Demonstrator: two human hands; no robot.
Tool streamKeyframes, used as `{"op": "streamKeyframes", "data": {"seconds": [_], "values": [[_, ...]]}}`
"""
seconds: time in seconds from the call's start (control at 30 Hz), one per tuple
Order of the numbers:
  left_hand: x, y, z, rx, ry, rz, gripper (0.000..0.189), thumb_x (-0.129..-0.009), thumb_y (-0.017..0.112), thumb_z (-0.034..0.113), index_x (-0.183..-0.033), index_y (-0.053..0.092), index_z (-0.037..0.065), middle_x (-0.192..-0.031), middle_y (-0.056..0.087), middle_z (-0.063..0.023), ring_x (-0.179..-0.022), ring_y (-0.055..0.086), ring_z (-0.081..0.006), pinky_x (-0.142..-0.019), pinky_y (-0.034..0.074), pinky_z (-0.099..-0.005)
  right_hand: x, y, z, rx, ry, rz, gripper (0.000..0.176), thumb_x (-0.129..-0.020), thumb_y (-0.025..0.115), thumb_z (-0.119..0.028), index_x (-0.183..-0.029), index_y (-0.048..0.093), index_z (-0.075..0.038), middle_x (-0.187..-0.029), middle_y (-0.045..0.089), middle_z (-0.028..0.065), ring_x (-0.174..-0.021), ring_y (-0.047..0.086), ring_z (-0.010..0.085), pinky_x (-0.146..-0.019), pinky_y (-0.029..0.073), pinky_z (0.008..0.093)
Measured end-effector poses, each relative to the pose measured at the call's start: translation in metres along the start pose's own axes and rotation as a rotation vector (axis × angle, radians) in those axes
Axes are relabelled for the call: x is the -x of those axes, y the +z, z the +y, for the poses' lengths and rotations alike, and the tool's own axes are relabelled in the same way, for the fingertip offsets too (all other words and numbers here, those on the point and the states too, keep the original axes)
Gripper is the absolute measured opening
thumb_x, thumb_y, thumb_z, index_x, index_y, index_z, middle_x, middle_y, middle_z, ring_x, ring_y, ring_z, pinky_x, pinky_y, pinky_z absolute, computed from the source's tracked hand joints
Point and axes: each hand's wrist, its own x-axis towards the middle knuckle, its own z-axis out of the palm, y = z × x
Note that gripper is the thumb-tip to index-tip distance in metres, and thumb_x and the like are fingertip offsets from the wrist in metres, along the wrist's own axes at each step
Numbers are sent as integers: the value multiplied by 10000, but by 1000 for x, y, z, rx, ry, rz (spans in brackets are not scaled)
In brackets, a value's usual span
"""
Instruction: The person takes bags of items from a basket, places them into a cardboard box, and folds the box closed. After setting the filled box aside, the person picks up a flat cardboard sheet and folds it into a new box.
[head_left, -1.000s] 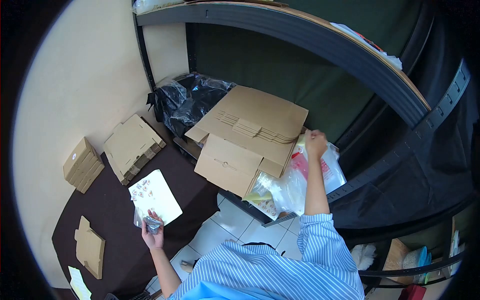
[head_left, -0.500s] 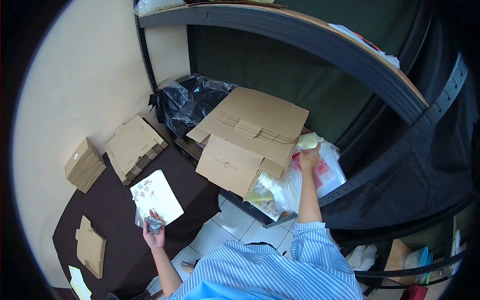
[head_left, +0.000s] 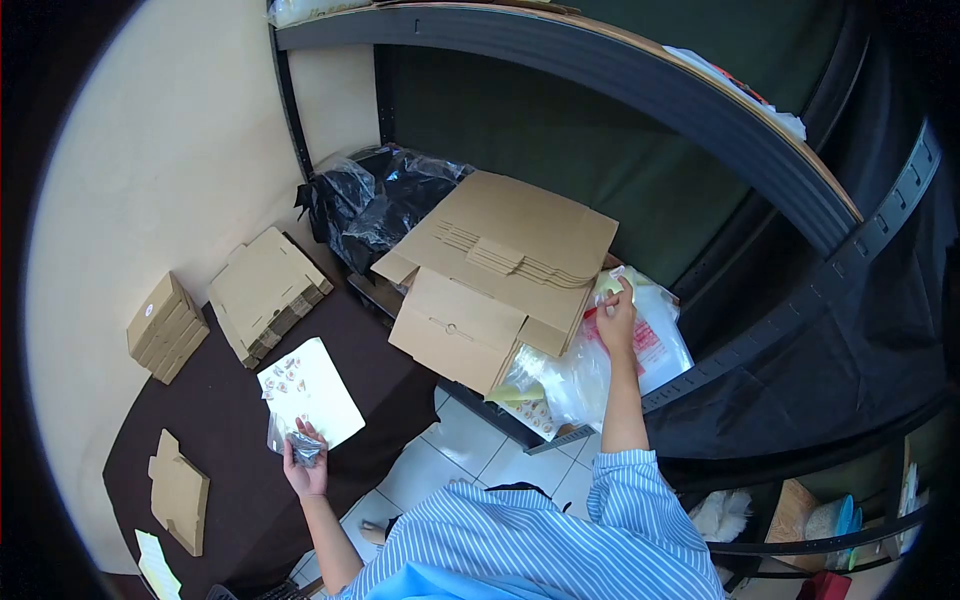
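My left hand is closed around a small clear plastic packet with dark grey contents, held over the table's edge side. Beneath it lies a white sheet with small printed pictures at its upper left. On the shelf at right, my right hand has its fingers bent over a pile of clear plastic bags, some with red print. What its fingertips hold is too small to make out. Next to that hand rests a stack of flat brown cardboard boxes.
Folded boxes and smaller stacked boxes stand by the wall on the dark-clothed table. A single opened box lies nearer. Black plastic sits behind the cardboard. A metal shelf beam crosses overhead.
My right hand has shifted slightly and its fingers have lifted from the pale yellow piece among the bags. My left hand keeps the packet in nearly the same place.
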Motion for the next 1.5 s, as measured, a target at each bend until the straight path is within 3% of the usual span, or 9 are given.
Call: {"op": "streamKeyframes", "data": {"seconds": [0.17, 0.3, 0.5, 0.67, 0.77, 0.9, 1.07, 1.3, 1.5], "values": [[-5, -4, 2, -62, 16, 48, 390, -946, 422, 238, -1274, 421, 25, -1272, 503, -73, -1162, 492, -222, -899, 440, -433, -2, 5, 16, -257, 101, 189, 532, -779, 579, 44, -1262, 359, 13, -739, 495, 53, -867, 601, 206, -804, 484, 342], [-19, -3, -8, -382, 72, 250, 368, -925, 464, 204, -1241, 457, 15, -1163, 572, -94, -1079, 553, -226, -837, 487, -380, 10, 7, -50, -657, 137, 380, 510, -833, 575, 7, -1281, 332, 7, -762, 498, 32, -775, 547, 121, -758, 454, 253], [11, 81, -24, -568, 81, 7, 414, -852, 471, 45, -1252, 410, -45, -1205, 524, -198, -1120, 523, -277, -975, 410, -395, 70, 79, -173, -860, 143, -198, 652, -819, 603, 29, -1362, 246, -20, -800, 522, 22, -779, 510, 87, -717, 432, 220], [58, 132, -1, -706, 168, -33, 336, -905, 492, 62, -1233, 443, 7, -1207, 527, -127, -1092, 528, -192, -935, 436, -338, 159, 128, -297, -932, -24, -785, 1007, -720, 689, 38, -1426, -24, -48, -1213, 370, 149, -1055, 538, 256, -856, 481, 342], [82, 135, 17, -778, 245, -16, 374, -907, 500, 63, -1274, 431, 38, -1218, 519, -97, -1096, 519, -162, -926, 439, -315, 210, 143, -346, -1102, 114, -1026, 1064, -698, 712, 39, -1421, -63, -50, -1212, 373, 164, -952, 598, 248, -727, 534, 294], [104, 128, 56, -994, 426, 86, 403, -896, 529, 49, -1281, 419, 5, -1106, 563, -78, -1031, 540, -124, -894, 449, -287, 245, 164, -381, -1047, 69, -1058, 1050, -694, 646, 134, -1424, -75, -90, -1184, 350, 156, -856, 628, 216, -631, 532, 225], [131, 125, 117, -998, 436, 157, 518, -782, 659, -19, -1235, 408, -14, -1043, 583, -79, -877, 606, -118, -630, 551, -242, 282, 184, -423, -1086, 6, -1096, 1005, -700, 632, 147, -1428, -23, -77, -1167, 359, 158, -806, 632, 195, -611, 520, 216], [168, 118, 198, -1171, 215, 137, 600, -704, 733, -22, -1220, 427, -15, -1056, 582, -76, -893, 603, -116, -681, 546, -256, 328, 204, -475, -1097, -58, -1123, 992, -707, 617, 156, -1435, -12, -83, -1155, 373, 160, -793, 620, 171, -632, 514, 217], [168, 88, 225, -925, 342, 44, 357, -886, 534, 33, -1226, 442, -25, -1073, 585, -63, -1021, 542, -118, -911, 425, -283, 353, 212, -507, -1078, -14, -1082, 825, -771, 600, 73, -1419, 95, -2, -1052, 524, 150, -802, 620, 153, -701, 510, 249]]}}
